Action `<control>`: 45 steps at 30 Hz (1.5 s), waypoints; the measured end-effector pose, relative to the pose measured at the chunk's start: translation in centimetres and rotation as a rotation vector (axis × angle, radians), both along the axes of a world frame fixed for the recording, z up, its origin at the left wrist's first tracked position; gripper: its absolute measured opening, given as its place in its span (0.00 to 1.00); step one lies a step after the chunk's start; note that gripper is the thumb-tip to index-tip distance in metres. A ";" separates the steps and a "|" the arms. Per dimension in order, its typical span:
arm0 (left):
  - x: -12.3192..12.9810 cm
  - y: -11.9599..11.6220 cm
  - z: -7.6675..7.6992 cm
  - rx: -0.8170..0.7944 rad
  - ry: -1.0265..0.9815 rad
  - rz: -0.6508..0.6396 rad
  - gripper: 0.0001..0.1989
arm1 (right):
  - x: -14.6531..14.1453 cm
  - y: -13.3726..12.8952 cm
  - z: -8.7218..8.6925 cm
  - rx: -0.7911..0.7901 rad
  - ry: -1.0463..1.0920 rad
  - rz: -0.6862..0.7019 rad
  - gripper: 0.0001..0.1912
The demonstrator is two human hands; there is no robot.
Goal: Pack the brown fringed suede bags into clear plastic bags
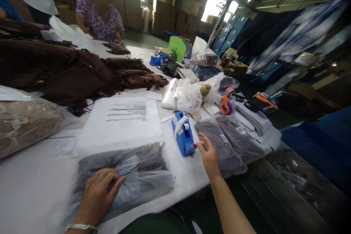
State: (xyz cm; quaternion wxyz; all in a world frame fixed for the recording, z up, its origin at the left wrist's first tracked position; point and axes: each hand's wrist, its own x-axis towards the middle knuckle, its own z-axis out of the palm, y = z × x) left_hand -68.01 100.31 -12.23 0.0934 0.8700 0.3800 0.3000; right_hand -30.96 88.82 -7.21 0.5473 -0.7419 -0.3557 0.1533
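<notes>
My left hand (101,190) lies on a dark folded garment in a clear plastic bag (139,173), fingers loosely bent and pressing on the film. My right hand (208,151) is at the front end of a blue tape dispenser (183,137). Its thumb tip meets the dispenser's front end, and a gap shows between the thumb and the other fingers. Whether any tape is at the fingertips is too small to tell. A white strip crosses the dispenser's top. Bagged grey garments (221,146) with small labels lie just right of that hand.
A printed sheet (128,117) lies behind the bagged garment. Brown fringed garments (68,69) cover the left far side, near a bagged beige item (27,120). Plastic rolls (186,93) and an orange tape holder (226,105) stand behind the dispenser. Another person (102,18) is across the table.
</notes>
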 end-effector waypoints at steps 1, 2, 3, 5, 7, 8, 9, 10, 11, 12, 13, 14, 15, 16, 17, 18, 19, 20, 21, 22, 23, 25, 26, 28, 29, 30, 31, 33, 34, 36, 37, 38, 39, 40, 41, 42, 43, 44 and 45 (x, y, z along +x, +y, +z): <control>0.0 -0.2 0.1 -0.008 0.006 0.006 0.13 | -0.7 -0.7 -0.4 0.014 0.007 -0.039 0.28; 0.0 -0.4 0.2 -0.018 0.013 0.012 0.12 | -1.2 -1.4 -1.0 0.008 0.010 -0.085 0.29; 0.0 -0.5 0.3 -0.033 0.020 0.016 0.11 | -1.4 -2.1 -1.7 -0.018 0.002 -0.125 0.30; 0.0 -0.8 0.5 -0.068 0.028 0.029 0.10 | -1.0 -3.1 -2.7 -0.086 -0.068 -0.174 0.31; 0.0 -0.9 0.7 -0.103 0.024 0.055 0.09 | -0.1 -3.3 -2.7 -0.129 -0.181 -0.218 0.33; -0.1 -1.0 0.8 -0.118 0.017 0.066 0.09 | 0.1 -3.2 -2.2 -0.133 -0.227 -0.242 0.33; -0.1 -1.1 0.8 -0.131 0.011 0.069 0.09 | 0.0 -3.0 -1.4 -0.126 -0.248 -0.250 0.34; -0.2 -1.1 0.8 -0.144 0.005 0.066 0.09 | -0.6 -2.6 -0.4 -0.111 -0.244 -0.215 0.35; -0.3 -1.1 0.7 -0.156 0.001 0.061 0.09 | -1.6 -2.2 0.8 -0.095 -0.224 -0.115 0.35; -0.3 -1.2 0.7 -0.165 -0.002 0.056 0.08 | -3.2 -1.6 2.1 -0.084 -0.200 0.048 0.36; -0.4 -1.2 0.7 -0.171 -0.004 0.054 0.08 | -5.2 -0.9 3.3 -0.090 -0.181 0.268 0.36; -0.4 -1.1 0.7 -0.174 -0.004 0.056 0.08 | -7.5 0.0 4.3 -0.122 -0.185 0.526 0.35; -0.4 -1.1 0.7 -0.173 -0.003 0.059 0.08 | -9.8 1.1 5.0 -0.168 -0.211 0.752 0.35; -0.4 -1.1 0.8 -0.168 0.001 0.063 0.08 | -12.0 2.2 5.3 -0.240 -0.275 0.958 0.35; -0.4 -1.2 0.9 -0.161 0.007 0.064 0.08 | -14.0 3.5 5.4 -0.285 -0.390 1.088 0.36; -0.3 -1.2 0.9 -0.155 0.015 0.064 0.08 | -15.5 4.8 5.1 -0.329 -0.527 1.136 0.37; -0.3 -1.2 1.1 -0.148 0.025 0.065 0.08 | -16.6 5.9 4.7 -0.383 -0.660 1.149 0.38; -0.3 -1.3 1.1 -0.140 0.035 0.066 0.08 | -17.3 7.0 4.0 -0.430 -0.779 1.128 0.39; -0.3 -1.3 1.2 -0.130 0.047 0.066 0.08 | -17.5 7.9 3.4 -0.474 -0.868 1.103 0.39; -0.2 -1.4 1.3 -0.121 0.061 0.066 0.07 | -17.5 8.6 2.7 -0.510 -0.926 1.091 0.40; -0.2 -1.4 1.3 -0.111 0.076 0.064 0.07 | -17.1 9.2 2.3 -0.529 -0.958 1.093 0.41; -0.3 -1.5 1.2 -0.088 0.099 0.067 0.07 | -15.9 10.1 1.8 -0.529 -0.978 1.108 0.42; -0.3 -1.5 1.1 -0.081 0.105 0.070 0.06 | -15.1 10.4 1.9 -0.522 -0.982 1.096 0.42; -0.2 -1.5 0.9 -0.068 0.103 0.079 0.07 | -13.4 10.8 2.2 -0.504 -0.971 1.005 0.41; -0.2 -1.6 0.8 -0.064 0.096 0.079 0.07 | -12.7 10.8 2.4 -0.486 -0.944 0.933 0.41; -0.1 -1.6 0.7 -0.062 0.086 0.078 0.08 | -12.2 10.7 2.5 -0.456 -0.900 0.867 0.40; 0.0 -1.6 0.7 -0.061 0.077 0.075 0.08 | -11.9 10.5 2.5 -0.418 -0.843 0.830 0.41; 0.1 -1.7 0.8 -0.064 0.060 0.067 0.09 | -11.7 9.9 2.1 -0.343 -0.742 0.881 0.42; 0.0 -1.7 0.9 -0.066 0.052 0.064 0.08 | -11.8 9.6 1.8 -0.325 -0.717 0.945 0.43; -0.9 -1.6 1.2 -0.059 0.043 0.067 0.06 | -11.8 9.2 1.1 -0.322 -0.721 0.997 0.39; -1.6 -1.5 1.3 -0.054 0.043 0.074 0.05 | -11.8 9.2 1.0 -0.318 -0.727 0.956 0.35; -2.6 -1.5 1.4 -0.051 0.046 0.087 0.04 | -11.7 9.3 1.1 -0.297 -0.718 0.885 0.30; -3.7 -1.4 1.5 -0.054 0.052 0.104 0.04 | -11.6 9.5 1.4 -0.265 -0.681 0.816 0.24; -4.9 -1.3 1.6 -0.067 0.058 0.125 0.04 | -11.7 9.7 1.8 -0.236 -0.617 0.781 0.17; -6.1 -1.3 1.6 -0.092 0.059 0.145 0.04 | -12.1 10.0 2.4 -0.221 -0.538 0.799 0.12; -7.1 -1.3 1.7 -0.129 0.057 0.161 0.05 | -12.8 10.4 3.0 -0.224 -0.458 0.864 0.10; -7.9 -1.3 1.7 -0.173 0.052 0.174 0.07 | -13.8 10.8 3.7 -0.243 -0.394 0.962 0.11; -8.5 -1.3 1.7 -0.215 0.047 0.184 0.08 | -15.1 11.3 4.3 -0.272 -0.363 1.081 0.13; -8.7 -1.3 1.7 -0.246 0.040 0.194 0.09 | -16.7 11.8 4.7 -0.310 -0.368 1.205 0.14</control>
